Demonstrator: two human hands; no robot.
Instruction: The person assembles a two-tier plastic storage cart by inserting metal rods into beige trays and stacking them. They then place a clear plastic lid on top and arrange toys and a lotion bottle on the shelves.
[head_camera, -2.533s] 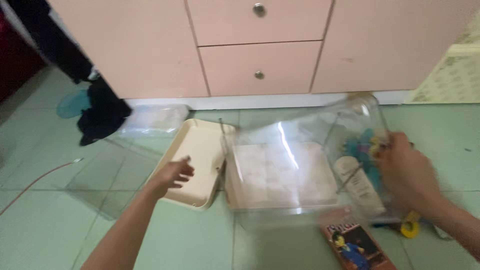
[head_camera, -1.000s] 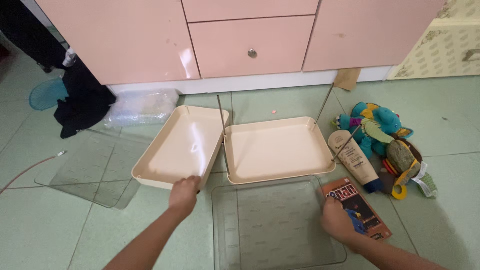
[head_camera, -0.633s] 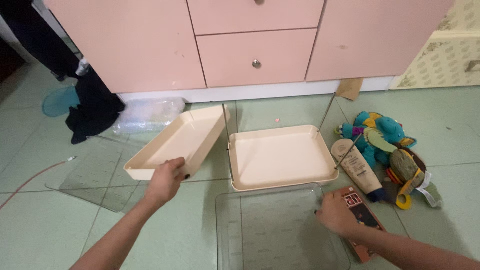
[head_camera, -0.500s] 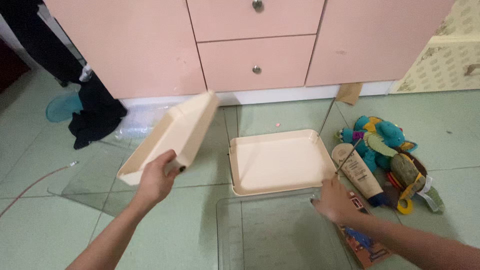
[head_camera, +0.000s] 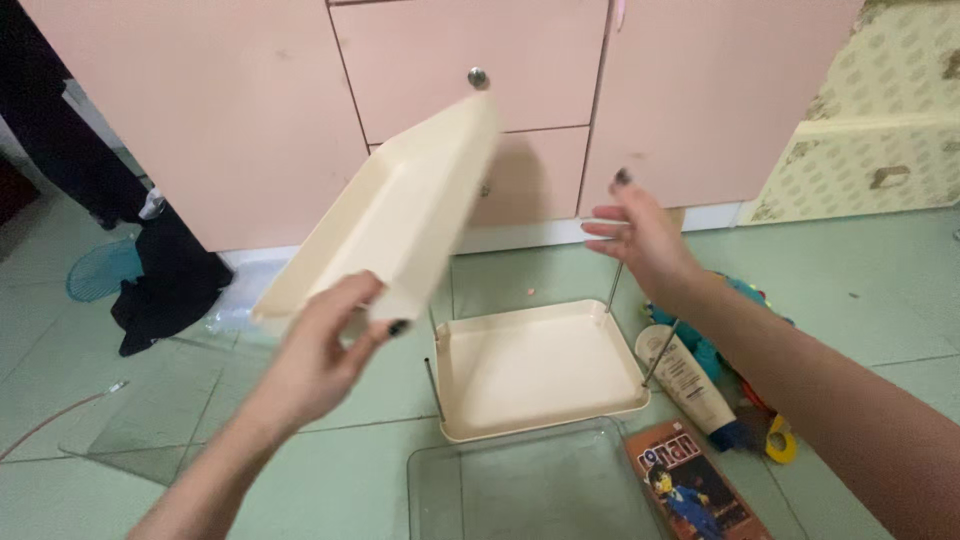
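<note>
Left hand (head_camera: 315, 365) grips the near corner of a cream rectangular plastic tray (head_camera: 400, 215), fingers clamped on its rim. The tray is raised and tilted steeply, long axis running up and away toward the pink cabinet drawer (head_camera: 470, 60). Right hand (head_camera: 640, 235) is spread and empty — apart from the lifted tray, just to its right, and the farther of the two hands. Below lies a second cream tray with thin metal corner posts (head_camera: 540, 365) on the green floor. At its right: a cream tube with dark cap (head_camera: 692, 385); nearer, an orange-covered book with a cartoon figure (head_camera: 690, 480), beside a clear plastic lid (head_camera: 530, 490).
</note>
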